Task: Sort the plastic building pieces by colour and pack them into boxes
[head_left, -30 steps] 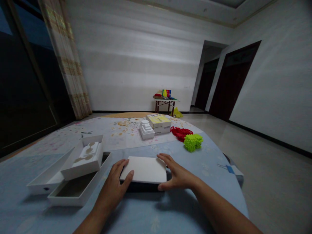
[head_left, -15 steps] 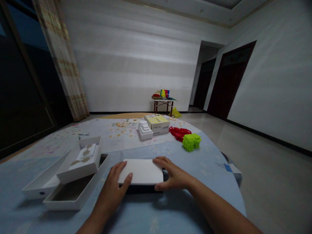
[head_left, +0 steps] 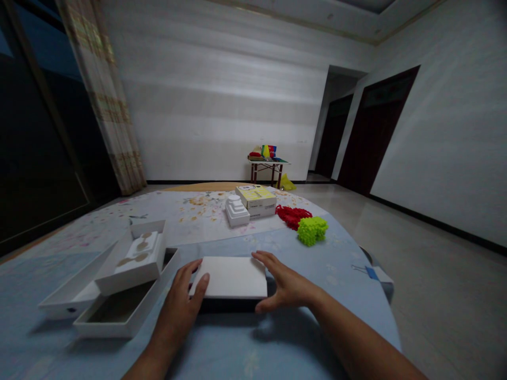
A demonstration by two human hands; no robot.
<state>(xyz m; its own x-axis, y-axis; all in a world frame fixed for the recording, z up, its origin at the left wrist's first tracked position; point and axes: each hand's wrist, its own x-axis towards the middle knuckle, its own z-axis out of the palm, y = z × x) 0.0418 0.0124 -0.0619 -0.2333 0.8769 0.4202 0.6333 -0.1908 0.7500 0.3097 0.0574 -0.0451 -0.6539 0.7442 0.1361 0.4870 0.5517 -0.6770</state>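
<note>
both-handed, left hand (head_left: 180,306) and right hand (head_left: 285,285) grasp the unmarked white slab (head_left: 231,277); yellow box (head_left: 256,199) print unreadable.

A plain white card (head_left: 229,276) is lying over a black slab (head_left: 237,304) near the surface's front edge. The surface (head_left: 277,338) is wearing a pale blue cloth with faint flowers, giving way toward the far edge to white cloth (head_left: 190,211) speckled orange and pink. The open boxes (head_left: 119,285) at the left edge are showing white. Farther back a yellow-topped box (head_left: 256,196), red mesh (head_left: 292,215) and lime-green mesh (head_left: 312,230) are glowing
</note>
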